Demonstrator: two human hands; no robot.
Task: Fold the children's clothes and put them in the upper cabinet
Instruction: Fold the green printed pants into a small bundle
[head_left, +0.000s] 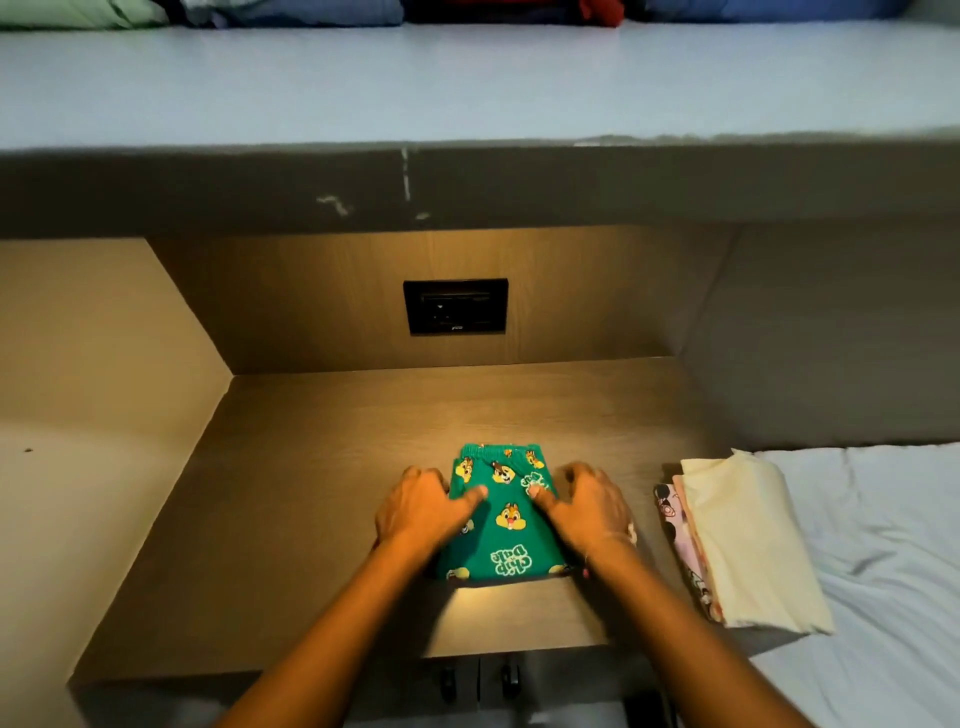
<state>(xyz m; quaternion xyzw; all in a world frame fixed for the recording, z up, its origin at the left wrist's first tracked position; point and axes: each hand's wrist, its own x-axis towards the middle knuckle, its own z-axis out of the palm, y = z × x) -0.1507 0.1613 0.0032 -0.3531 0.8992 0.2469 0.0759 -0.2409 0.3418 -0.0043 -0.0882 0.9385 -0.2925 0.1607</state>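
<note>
Head view. A green children's garment printed with cartoon chipmunks (506, 525) lies folded into a compact oblong on the brown wood-grain counter (322, 519), near its front edge and under a warm pool of light. The left hand (415, 512) and right hand (587, 506) flank it. Each grip closes on one side edge, with the fingers curled round the fabric's border and the thumb laid across the top.

At the counter's right end, against the white bed sheet (883, 545), a cream folded cloth (748, 540) rests on a pink printed garment (680, 540). Both lie apart from the hands.

Above the recess, a pale blue-grey shelf (467, 83), probably the upper cabinet's floor, carries a row of folded clothes in blue, green and red (291, 10) along its back.

Step in hand, as judged: folding of the green piece looks complete, and the hands are set to lift it. The next move calls for:
- an even hold on both sides, so the layers do not slide open;
- a rise clear of the shelf's thick front edge;
- a flat placement beside the stored row.

The two pieces at the right are not yet stowed.
</note>
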